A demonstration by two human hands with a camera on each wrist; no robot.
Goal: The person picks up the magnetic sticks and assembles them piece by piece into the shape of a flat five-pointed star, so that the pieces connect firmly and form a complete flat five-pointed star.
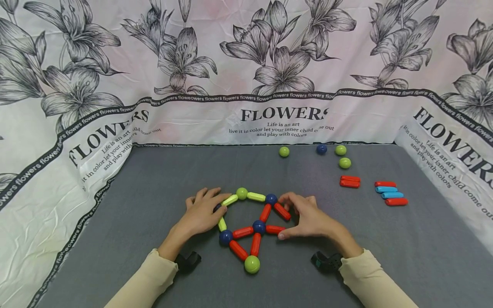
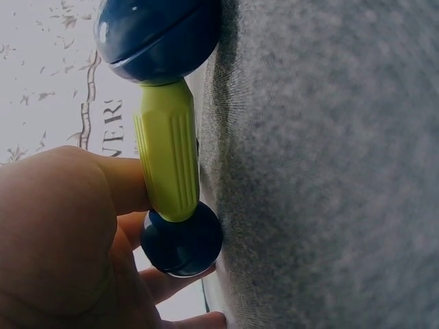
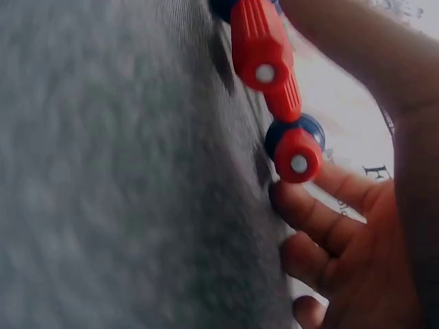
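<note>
Magnetic rods and balls form a shape on the cloth, with a blue ball (image 1: 259,226) at its centre. My left hand (image 1: 204,210) is at its left side, thumb and fingers around a small-looking blue ball (image 2: 182,240) at the end of a yellow-green rod (image 2: 169,147). My right hand (image 1: 308,215) spans two red rods, its fingers bent beside the upper rod (image 1: 282,211) and its thumb against the lower rod (image 1: 274,230). The free ends of both rods face the right palm. A green ball (image 1: 252,264) joins two red rods at the near corner.
Loose green balls (image 1: 340,150) and a blue ball (image 1: 321,149) lie at the back right. Nearer are two red rods (image 1: 349,184), and beside them a row of red and blue rods (image 1: 392,195). Flower-printed cloth (image 1: 285,122) borders the grey surface (image 1: 161,171).
</note>
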